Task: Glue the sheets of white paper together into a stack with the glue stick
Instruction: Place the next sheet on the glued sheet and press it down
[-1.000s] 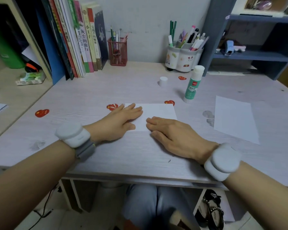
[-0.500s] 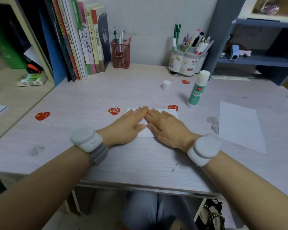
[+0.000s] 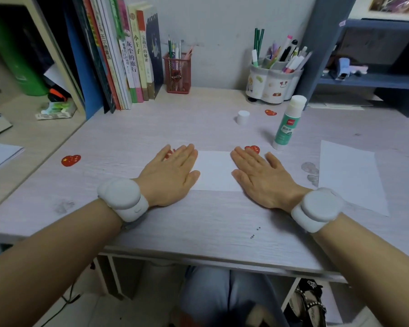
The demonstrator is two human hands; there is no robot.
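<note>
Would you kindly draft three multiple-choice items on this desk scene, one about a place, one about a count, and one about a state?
1. Where does the green-and-white glue stick stand?
A. left of the books
B. behind and to the right of the white paper sheet under the hands
C. in the red mesh pen holder

2. How many red heart stickers show on the pale wooden desk?
A. one
B. two
C. four

3. What state is the glue stick in?
A. uncapped, upright
B. capped, lying down
C. held in a hand

Answers: 1 B, it stands past the sheet's far right corner. 2 C, one far left, one under the left hand, one by the right hand, one near the small white cap. 3 A, the cap sits apart on the desk.
</note>
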